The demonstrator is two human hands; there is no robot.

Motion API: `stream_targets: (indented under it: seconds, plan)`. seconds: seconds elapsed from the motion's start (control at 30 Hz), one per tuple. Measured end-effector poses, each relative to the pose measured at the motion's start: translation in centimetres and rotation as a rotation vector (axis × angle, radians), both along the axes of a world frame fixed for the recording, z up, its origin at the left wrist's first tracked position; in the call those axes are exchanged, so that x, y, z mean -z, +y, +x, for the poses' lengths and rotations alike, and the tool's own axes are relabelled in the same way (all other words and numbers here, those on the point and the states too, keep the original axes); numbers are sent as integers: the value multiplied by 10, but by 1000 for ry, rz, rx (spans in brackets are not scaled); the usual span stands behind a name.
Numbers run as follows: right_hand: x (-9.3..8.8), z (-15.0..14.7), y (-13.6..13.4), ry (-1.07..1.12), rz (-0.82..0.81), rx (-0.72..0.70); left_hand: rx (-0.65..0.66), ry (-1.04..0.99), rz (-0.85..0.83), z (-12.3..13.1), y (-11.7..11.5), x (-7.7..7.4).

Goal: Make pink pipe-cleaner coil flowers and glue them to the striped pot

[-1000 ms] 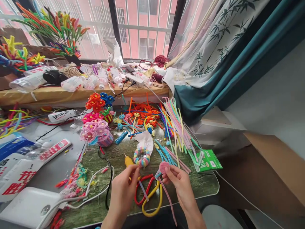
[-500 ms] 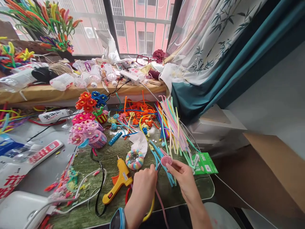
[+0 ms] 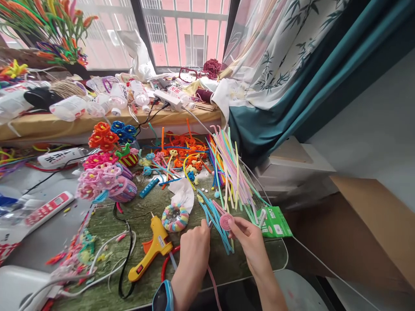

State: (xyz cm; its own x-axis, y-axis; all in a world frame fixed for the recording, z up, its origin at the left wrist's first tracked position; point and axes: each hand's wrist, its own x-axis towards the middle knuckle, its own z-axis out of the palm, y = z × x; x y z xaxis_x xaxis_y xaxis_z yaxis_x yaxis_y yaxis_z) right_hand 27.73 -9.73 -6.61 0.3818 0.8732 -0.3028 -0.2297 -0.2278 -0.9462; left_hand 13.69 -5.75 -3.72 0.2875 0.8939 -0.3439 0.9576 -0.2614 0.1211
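Note:
My left hand [image 3: 194, 255] is closed around a pair of scissors [image 3: 166, 262], and only part of the red handle and a small bit of metal near the fingertips show. My right hand [image 3: 248, 242] pinches a pink pipe-cleaner coil [image 3: 226, 221] between fingers and thumb, its pink tail [image 3: 212, 285] hanging down past my left wrist. The coil sits just right of the scissors' tip. Blue pipe cleaners [image 3: 215, 226] lie under both hands. A blue watch [image 3: 163, 297] is on my left wrist.
A yellow hot glue gun [image 3: 155, 246] and a rainbow pipe-cleaner ring [image 3: 175, 218] lie left of my hands on a green wood-pattern tabletop [image 3: 142, 218]. A pastel pipe-cleaner bundle [image 3: 231, 172] stands behind them. Pipe-cleaner flowers [image 3: 100, 172] crowd the left; a cardboard box [image 3: 366, 220] is at right.
The scissors have risen from the table in my left hand, uncovering the glue gun. Both hands have moved closer together, and the whole scene has shifted left as my head turned right.

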Motion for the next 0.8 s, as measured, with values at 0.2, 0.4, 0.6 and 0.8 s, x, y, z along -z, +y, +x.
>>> stream_targets:
  seconds: [0.2, 0.4, 0.6, 0.8]
  plan:
    - [-1, 1, 1, -20, -5, -8, -44, -32, 48, -1, -2, 4]
    - [-5, 1, 7, 16, 4, -11, -135, -172, 146, -6, -9, 5]
    - [-13, -6, 15, 88, 33, -54, -206, -506, 228, -21, -19, 6]
    - [-14, -15, 23, 136, 31, -160, -223, -860, 136, -45, -18, -6]
